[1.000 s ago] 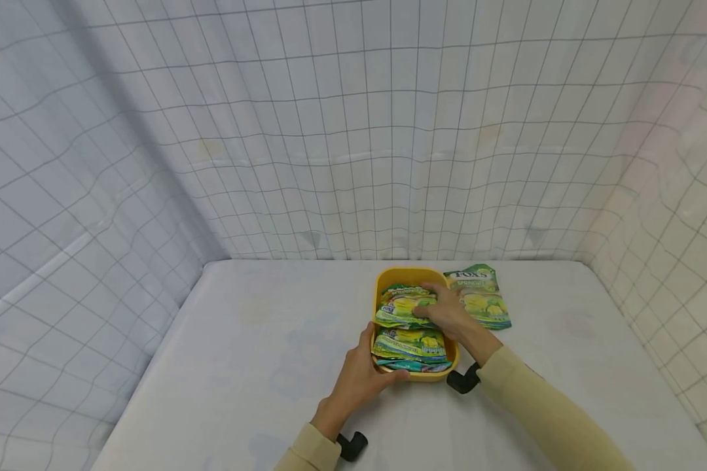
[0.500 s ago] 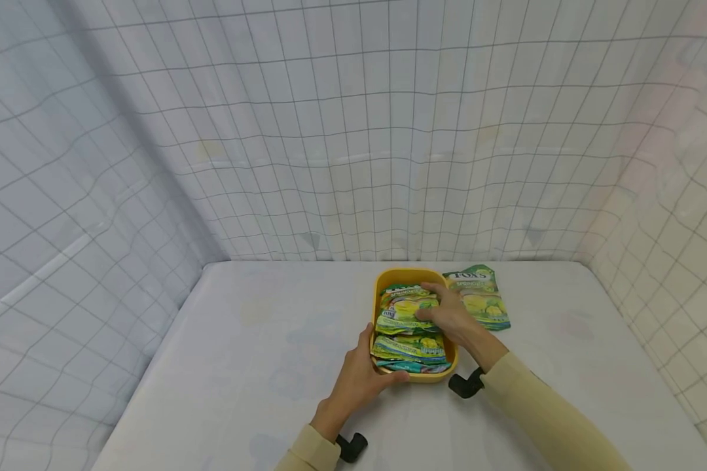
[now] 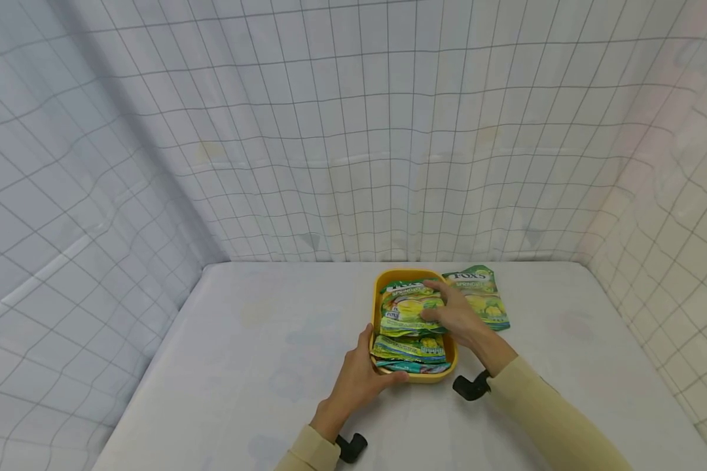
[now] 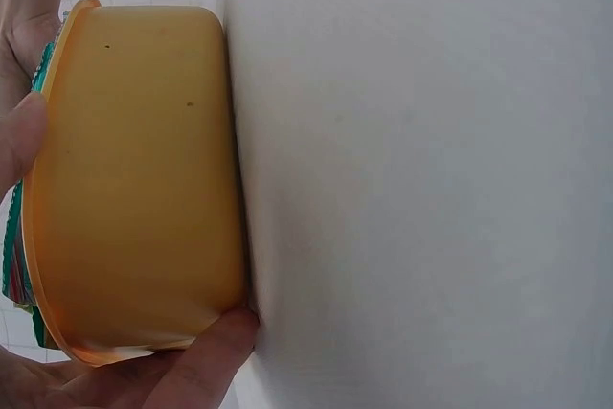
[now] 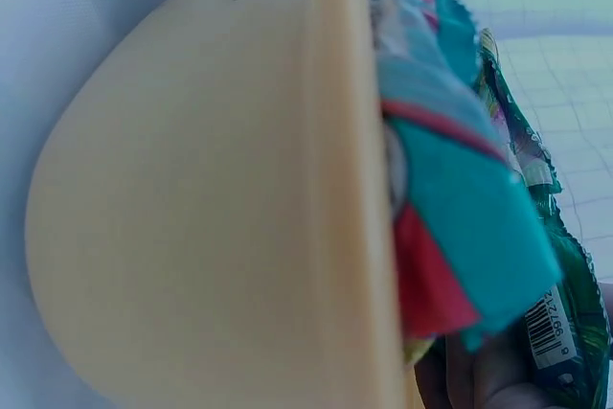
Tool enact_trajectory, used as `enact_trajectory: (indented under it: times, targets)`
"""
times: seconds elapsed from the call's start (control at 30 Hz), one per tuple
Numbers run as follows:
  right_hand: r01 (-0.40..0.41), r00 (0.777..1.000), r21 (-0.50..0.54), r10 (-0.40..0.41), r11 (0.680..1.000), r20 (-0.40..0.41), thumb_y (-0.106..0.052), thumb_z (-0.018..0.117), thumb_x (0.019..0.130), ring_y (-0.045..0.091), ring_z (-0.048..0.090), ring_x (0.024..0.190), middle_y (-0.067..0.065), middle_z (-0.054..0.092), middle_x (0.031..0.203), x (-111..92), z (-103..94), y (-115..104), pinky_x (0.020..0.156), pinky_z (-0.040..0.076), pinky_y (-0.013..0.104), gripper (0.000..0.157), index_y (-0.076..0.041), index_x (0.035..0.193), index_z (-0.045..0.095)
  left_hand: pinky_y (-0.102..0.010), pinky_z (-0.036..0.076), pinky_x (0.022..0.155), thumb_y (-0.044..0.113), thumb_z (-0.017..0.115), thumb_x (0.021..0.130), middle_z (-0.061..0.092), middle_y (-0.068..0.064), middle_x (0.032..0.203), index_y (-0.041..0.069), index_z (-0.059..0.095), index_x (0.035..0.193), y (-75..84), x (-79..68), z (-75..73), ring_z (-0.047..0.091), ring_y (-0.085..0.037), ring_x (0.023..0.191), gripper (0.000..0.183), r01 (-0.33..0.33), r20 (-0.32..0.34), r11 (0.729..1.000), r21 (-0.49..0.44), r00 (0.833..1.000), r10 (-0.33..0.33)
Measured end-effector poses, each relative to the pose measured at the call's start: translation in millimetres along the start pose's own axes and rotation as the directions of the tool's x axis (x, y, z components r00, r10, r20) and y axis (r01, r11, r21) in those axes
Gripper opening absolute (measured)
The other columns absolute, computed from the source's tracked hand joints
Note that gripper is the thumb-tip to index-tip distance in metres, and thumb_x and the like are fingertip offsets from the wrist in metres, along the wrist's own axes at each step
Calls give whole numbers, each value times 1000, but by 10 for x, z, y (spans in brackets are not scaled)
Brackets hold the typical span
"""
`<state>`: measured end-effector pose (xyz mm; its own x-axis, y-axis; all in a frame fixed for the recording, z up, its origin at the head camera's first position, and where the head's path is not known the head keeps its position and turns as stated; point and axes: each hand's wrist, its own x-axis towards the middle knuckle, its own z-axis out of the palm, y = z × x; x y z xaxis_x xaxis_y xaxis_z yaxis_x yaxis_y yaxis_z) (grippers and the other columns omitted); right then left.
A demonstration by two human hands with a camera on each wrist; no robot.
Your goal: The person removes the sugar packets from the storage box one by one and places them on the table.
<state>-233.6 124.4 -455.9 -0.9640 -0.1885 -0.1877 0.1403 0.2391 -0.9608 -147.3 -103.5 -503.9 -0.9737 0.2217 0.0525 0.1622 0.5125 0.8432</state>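
Observation:
A yellow plastic tub (image 3: 415, 378) stands on the white surface, packed with candy pouches. My left hand (image 3: 356, 379) holds it at the near left corner, thumb along the front rim and fingers against the left side. With my right hand (image 3: 461, 319) I grip a green and yellow Fox's candy pouch (image 3: 405, 313) by its right edge, thumb on the front and fingers behind it. Nearer me in the tub lie another green pouch (image 3: 406, 348) and a teal and red packet (image 5: 469, 227), which sticks up past the rim in the right wrist view.
Another Fox's pouch (image 3: 488, 307) lies flat beyond the tub's right side, partly covered by my right hand and forearm. The white table (image 3: 259, 353) is walled at the back and sides by white sheeting with a grid pattern (image 3: 365, 196).
The gripped pouch has shifted slightly right and towards me, and more of its printed front faces the head camera. My right hand moved with it. The left hand keeps its hold on the tub.

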Motion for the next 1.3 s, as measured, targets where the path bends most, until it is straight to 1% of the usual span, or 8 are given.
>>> enact_trajectory:
  times: [0.23, 0.5, 0.73, 1.0, 1.07, 1.17, 1.2, 1.3]
  targets:
    - [-16, 1000, 20, 17, 1000, -13, 6, 68, 91, 46, 6, 152, 21, 12, 167, -38, -67, 0, 108, 38, 62, 72, -14, 156, 42, -48, 46, 104, 57, 85, 77, 57, -18, 142, -2, 17, 160, 5, -5, 1, 57, -27, 127, 122, 9, 1, 1000, 2, 1000, -9]
    - [23, 1000, 47, -23, 999, 4, 7, 68, 91, 44, 2, 153, 21, 8, 168, -85, -193, 4, 109, 37, 60, 73, -14, 156, 42, -47, 46, 104, 58, 84, 77, 59, -15, 141, -1, 17, 161, 14, -3, -3, 58, -26, 126, 122, 14, 3, 1000, 4, 1000, -14]
    - [56, 998, 74, -57, 996, 11, 8, 65, 92, 42, -1, 153, 20, 4, 169, -142, -294, -8, 115, 28, 60, 74, -13, 158, 39, -48, 46, 104, 56, 85, 77, 57, -18, 141, -3, 17, 160, 7, 1, 1, 57, -29, 127, 122, 15, -1, 1000, 8, 1000, -15]
    - [38, 999, 94, -37, 995, -12, 7, 65, 93, 44, 19, 149, 19, 5, 169, -168, -395, 5, 111, 35, 58, 76, -17, 159, 37, -46, 46, 104, 59, 84, 76, 58, -16, 142, -1, 17, 161, 20, -10, -3, 57, -26, 128, 124, 22, -4, 1000, 20, 1000, -22]
    - [35, 999, 120, -35, 992, -6, 7, 64, 93, 46, 27, 145, 21, 3, 168, -169, -417, 5, 108, 41, 54, 76, -18, 159, 37, -46, 47, 104, 59, 84, 76, 58, -16, 141, -1, 17, 161, 21, -12, -4, 57, -26, 127, 124, 18, -4, 1000, 22, 1000, -18]
    - [46, 999, 136, -46, 990, -2, 8, 63, 93, 45, 24, 147, 23, -3, 168, -177, -451, -1, 101, 47, 43, 76, -16, 160, 36, -46, 46, 104, 58, 84, 76, 58, -16, 142, -1, 17, 161, 23, -11, -1, 57, -26, 128, 123, 20, -4, 999, 25, 1000, -20]
    - [51, 999, 148, -52, 988, 1, 9, 63, 93, 45, 28, 145, 23, -2, 168, -179, -461, -3, 98, 49, 39, 76, -15, 160, 35, -47, 46, 104, 58, 84, 76, 58, -16, 142, -1, 17, 161, 22, -10, 0, 57, -26, 128, 123, 22, -4, 999, 24, 1000, -22]
    - [59, 998, 190, -62, 980, 11, 10, 61, 93, 45, 36, 140, 27, 11, 165, -201, -502, -7, 93, 52, 35, 78, -14, 161, 32, -47, 45, 105, 58, 85, 76, 57, -16, 143, 0, 17, 161, 22, -8, 7, 56, -26, 129, 123, 29, -1, 999, 20, 1000, -29]
